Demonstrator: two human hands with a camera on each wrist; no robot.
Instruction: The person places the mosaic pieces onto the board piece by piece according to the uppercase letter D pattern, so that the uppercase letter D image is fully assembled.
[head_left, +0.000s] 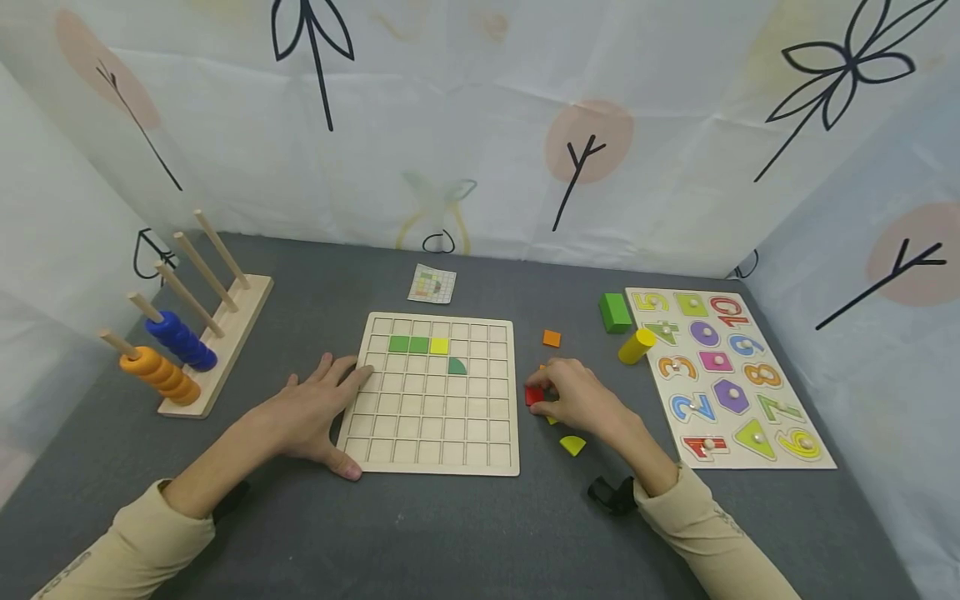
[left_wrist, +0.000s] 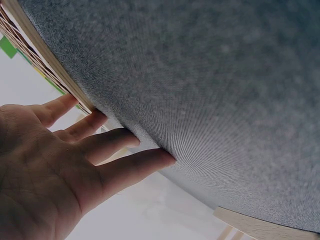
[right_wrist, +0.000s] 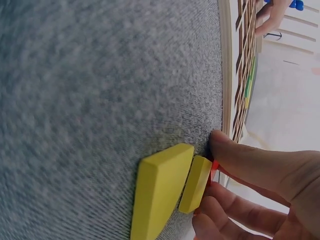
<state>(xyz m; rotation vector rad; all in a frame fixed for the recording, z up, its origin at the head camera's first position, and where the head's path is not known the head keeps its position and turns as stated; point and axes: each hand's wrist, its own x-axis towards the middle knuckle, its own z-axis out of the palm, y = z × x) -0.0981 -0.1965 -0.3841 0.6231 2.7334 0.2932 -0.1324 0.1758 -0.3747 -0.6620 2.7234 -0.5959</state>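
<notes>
Fingers of the right hand (head_left: 577, 398) pinch a red tile (head_left: 533, 396), seemingly; left hand (head_left: 318, 408) lies flat, steadying the grid board (head_left: 438, 467).

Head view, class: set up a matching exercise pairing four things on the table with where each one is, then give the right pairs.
Things:
1. red piece
2. left hand
3. yellow cylinder
4. blue rings

Places:
A. on a peg of the wooden rack
B. beside the number puzzle
C. pinched in the right hand's fingers
D. resting on the grid board's left edge

Pairs: 1-C, 2-D, 3-B, 4-A
</notes>
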